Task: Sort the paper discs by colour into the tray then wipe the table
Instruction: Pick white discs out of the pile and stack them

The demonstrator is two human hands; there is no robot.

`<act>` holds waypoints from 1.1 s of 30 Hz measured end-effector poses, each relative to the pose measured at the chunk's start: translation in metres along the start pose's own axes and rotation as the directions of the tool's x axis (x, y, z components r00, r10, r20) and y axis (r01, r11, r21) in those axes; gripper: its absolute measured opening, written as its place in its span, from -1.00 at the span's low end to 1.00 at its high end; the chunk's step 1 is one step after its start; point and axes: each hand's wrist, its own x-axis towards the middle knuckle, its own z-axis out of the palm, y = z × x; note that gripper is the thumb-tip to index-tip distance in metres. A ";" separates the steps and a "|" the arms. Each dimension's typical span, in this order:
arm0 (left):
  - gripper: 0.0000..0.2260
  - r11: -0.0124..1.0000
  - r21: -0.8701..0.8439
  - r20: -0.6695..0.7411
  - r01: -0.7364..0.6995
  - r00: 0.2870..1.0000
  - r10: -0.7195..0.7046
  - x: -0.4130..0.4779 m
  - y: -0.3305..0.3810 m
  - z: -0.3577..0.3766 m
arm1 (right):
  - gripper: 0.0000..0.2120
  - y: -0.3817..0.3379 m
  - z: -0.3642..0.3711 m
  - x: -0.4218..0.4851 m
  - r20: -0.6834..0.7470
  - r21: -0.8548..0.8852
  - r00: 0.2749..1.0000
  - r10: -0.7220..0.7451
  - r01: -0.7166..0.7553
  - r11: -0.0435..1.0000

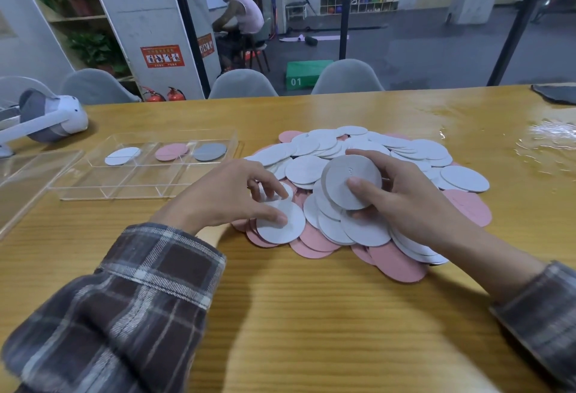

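A heap of white and pink paper discs (367,155) lies on the wooden table (280,314). My right hand (402,193) grips a small stack of white discs (349,180), tilted above the heap. My left hand (230,196) rests at the heap's near-left edge, thumb and fingertips touching a white disc (282,226) that lies flat on the pile. To the left stands a clear tray (140,183) with compartments; its far row holds a white disc (122,155), a pink disc (171,151) and a grey disc (209,151).
The tray's clear lid (28,180) lies at the far left. A white headset (53,118) sits beyond it. A wet patch (542,137) shines on the table's right, with a dark cloth (554,93) at the far right corner. Grey chairs (241,85) line the far edge.
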 end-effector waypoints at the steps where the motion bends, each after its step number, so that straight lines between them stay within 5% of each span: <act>1: -0.71 1.000 -0.003 0.014 0.001 1.000 -0.001 0.000 0.000 0.000 | -0.64 -0.001 0.000 0.000 0.001 -0.002 1.000 -0.001 0.001 1.000; 9: -0.86 0.979 -0.204 0.069 -0.025 0.997 0.040 0.001 0.003 -0.003 | -0.58 -0.003 0.001 -0.001 0.006 0.026 1.000 0.024 -0.025 0.999; 16: -0.82 0.811 -0.585 0.058 -0.020 0.996 0.066 0.002 0.009 0.001 | -0.60 -0.004 0.003 -0.001 0.018 0.127 0.999 0.030 -0.033 0.991; 27: -0.71 0.758 -0.652 0.006 0.037 0.999 -0.043 0.006 0.032 0.038 | -0.67 -0.006 0.002 0.002 0.028 0.160 0.995 0.095 -0.098 0.982; 33: -0.82 0.742 -0.670 -0.059 0.014 0.996 -0.071 0.006 0.035 0.036 | -0.74 -0.011 0.003 -0.001 0.055 0.253 0.996 0.066 -0.078 0.964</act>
